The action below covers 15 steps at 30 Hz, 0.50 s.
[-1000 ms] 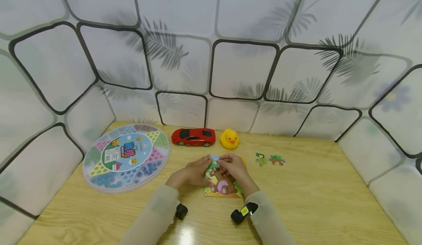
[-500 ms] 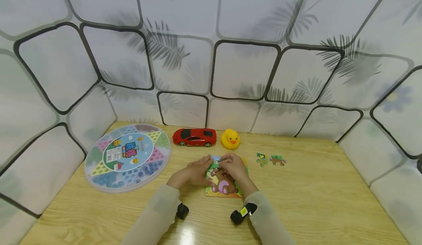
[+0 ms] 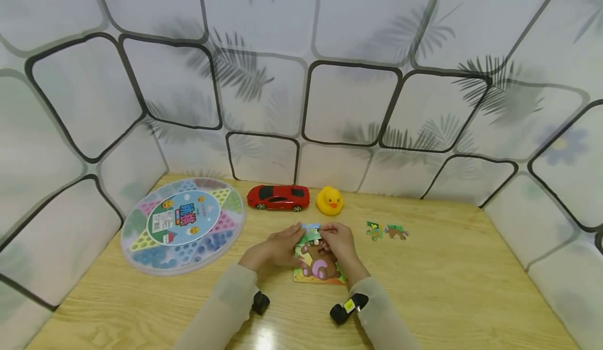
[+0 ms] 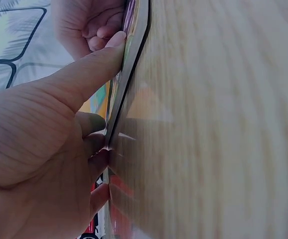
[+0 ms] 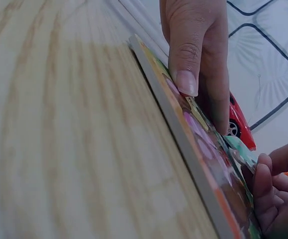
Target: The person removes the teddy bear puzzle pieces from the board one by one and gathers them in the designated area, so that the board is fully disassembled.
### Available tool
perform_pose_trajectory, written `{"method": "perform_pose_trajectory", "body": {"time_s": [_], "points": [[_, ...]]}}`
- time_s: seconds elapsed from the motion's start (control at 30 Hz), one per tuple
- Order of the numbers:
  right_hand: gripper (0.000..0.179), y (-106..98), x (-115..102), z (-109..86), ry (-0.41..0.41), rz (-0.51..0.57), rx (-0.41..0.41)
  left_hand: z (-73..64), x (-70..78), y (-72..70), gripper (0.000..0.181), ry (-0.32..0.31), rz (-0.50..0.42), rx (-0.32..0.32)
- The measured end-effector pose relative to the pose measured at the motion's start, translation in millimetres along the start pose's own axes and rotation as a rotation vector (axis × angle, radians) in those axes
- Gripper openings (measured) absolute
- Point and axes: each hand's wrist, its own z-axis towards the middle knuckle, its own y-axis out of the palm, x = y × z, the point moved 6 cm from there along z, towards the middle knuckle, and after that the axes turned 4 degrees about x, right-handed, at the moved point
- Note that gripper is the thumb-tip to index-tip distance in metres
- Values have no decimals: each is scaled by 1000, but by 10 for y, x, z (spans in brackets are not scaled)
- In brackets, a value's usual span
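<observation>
In the head view, a puzzle board with a brown bear on it lies on the wooden table. The left hand is on the left side of the board, with its fingers stretched out. The right hand is at the top right part, with its fingers bent. A green loose piece lies to the right on the table, and a brown loose piece is just beside it. Behind the board are a red toy car and a yellow duck, side by side. A big round game board is over on the left. The wall has black lines and gray leaves.

In the left wrist view, the left hand looks very big. Its thumb is straight and the tip rests on the edge of the puzzle board. The right hand is up at the top, and a bit of the red toy car peeks out at the bottom.

In the right wrist view, the right hand pinches a pale green puzzle piece, which tips up at the top of the board. The left thumb presses on the picture.
</observation>
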Motion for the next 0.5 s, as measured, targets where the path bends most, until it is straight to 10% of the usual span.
{"method": "perform_pose_trajectory", "body": {"time_s": [0.5], "points": [[14, -109, 39, -4, -11, 139, 12, -4, 11, 14, 90, -1, 5, -16]]}}
